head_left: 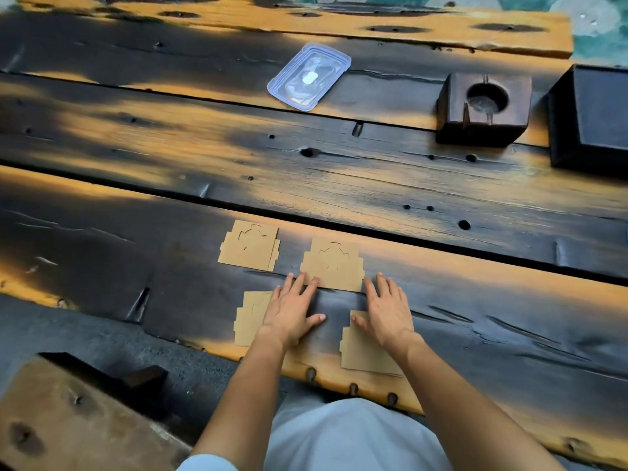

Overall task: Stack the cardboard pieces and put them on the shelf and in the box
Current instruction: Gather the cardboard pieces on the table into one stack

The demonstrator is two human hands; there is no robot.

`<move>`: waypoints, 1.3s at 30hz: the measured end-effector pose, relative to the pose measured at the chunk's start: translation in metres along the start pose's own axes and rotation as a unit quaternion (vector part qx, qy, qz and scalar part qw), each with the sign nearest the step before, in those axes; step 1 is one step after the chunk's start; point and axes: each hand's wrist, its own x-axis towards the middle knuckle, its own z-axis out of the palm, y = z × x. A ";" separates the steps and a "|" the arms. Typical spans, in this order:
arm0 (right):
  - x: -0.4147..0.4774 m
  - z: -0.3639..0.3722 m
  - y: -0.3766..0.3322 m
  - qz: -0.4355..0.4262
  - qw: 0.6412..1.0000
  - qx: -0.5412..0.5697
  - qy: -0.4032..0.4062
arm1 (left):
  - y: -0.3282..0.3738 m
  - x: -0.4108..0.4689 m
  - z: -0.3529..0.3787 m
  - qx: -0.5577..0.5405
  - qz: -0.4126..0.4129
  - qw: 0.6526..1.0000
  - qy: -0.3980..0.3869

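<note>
Several tan die-cut cardboard pieces lie flat on the near plank of a dark wooden table (170,300). One cardboard piece (249,246) lies at the far left, another (334,265) to its right. My left hand (294,309) rests flat, fingers spread, over the right part of a near-left piece (249,317), its fingertips at the lower edge of the far-right piece. My right hand (385,309) lies flat with fingers apart over the top of a near-right stack (365,355). Neither hand grips anything.
A clear plastic lidded box (309,76) lies farther back in the middle. A dark wooden block with a round hollow (484,108) and a black box (591,120) stand at the right. A wooden bench (68,419) is at the lower left.
</note>
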 end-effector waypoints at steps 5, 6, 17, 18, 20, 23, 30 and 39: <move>0.022 -0.005 -0.009 0.009 1.000 -0.001 -0.007 | -0.015 0.026 -0.007 0.014 0.010 1.000 -0.007; 0.027 -0.006 -0.010 0.010 1.000 0.000 -0.010 | -0.018 0.032 -0.009 0.016 0.012 1.000 -0.012; 0.070 -0.018 -0.020 0.013 0.999 0.016 -0.050 | -0.038 0.075 -0.017 0.040 0.031 0.998 -0.035; 0.073 -0.018 -0.021 0.013 0.998 0.014 -0.056 | -0.038 0.078 -0.018 0.043 0.032 0.998 -0.036; 0.077 -0.017 -0.022 0.012 0.998 0.008 -0.062 | -0.038 0.083 -0.017 0.054 0.036 0.997 -0.042; 0.083 -0.016 -0.022 0.010 0.998 0.001 -0.068 | -0.037 0.088 -0.017 0.066 0.039 0.996 -0.052; 0.087 -0.017 -0.022 0.029 0.997 0.041 -0.054 | -0.040 0.093 -0.016 0.056 0.053 0.996 -0.040; 0.080 -0.017 -0.034 0.018 0.998 0.037 -0.038 | -0.037 0.091 -0.021 0.057 0.061 0.996 -0.023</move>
